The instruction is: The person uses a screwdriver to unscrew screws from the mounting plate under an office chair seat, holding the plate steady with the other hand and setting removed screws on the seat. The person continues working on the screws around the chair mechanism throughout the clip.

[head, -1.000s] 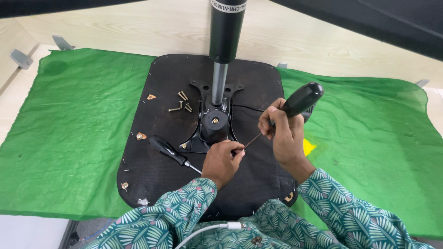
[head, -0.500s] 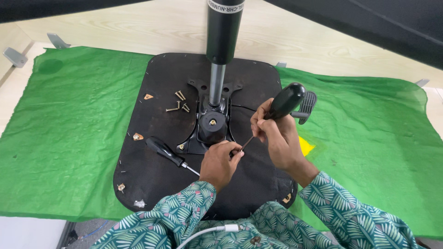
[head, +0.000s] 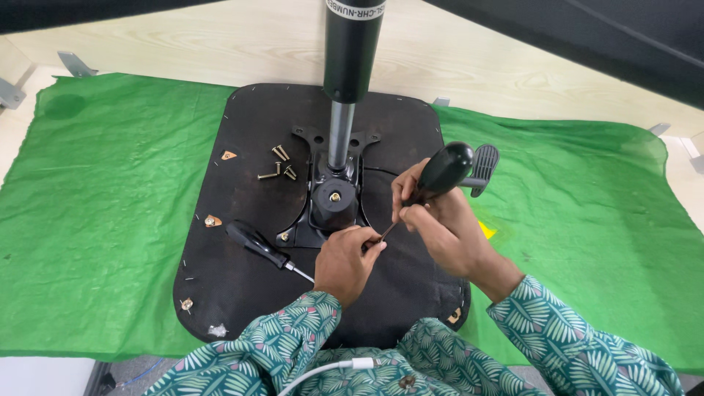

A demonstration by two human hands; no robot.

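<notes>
A black chair seat base lies upside down on a green cloth. A black metal mechanism plate with an upright gas cylinder sits at its middle. My right hand grips the black handle of a screwdriver, whose thin shaft slants down to the left. My left hand pinches that shaft near its tip, close to the plate's near right corner. A second black screwdriver lies loose on the base, just left of my left hand. Several brass screws lie on the base left of the cylinder.
A black lever paddle sticks out right of the mechanism. The cloth covers a pale wooden table. Grey metal brackets lie at the cloth's far left corner. A white cable runs across my patterned sleeves.
My right hand has lowered and swung the screwdriver handle leftward, closer to the mechanism. My left hand stays pinched on the shaft near its tip.
</notes>
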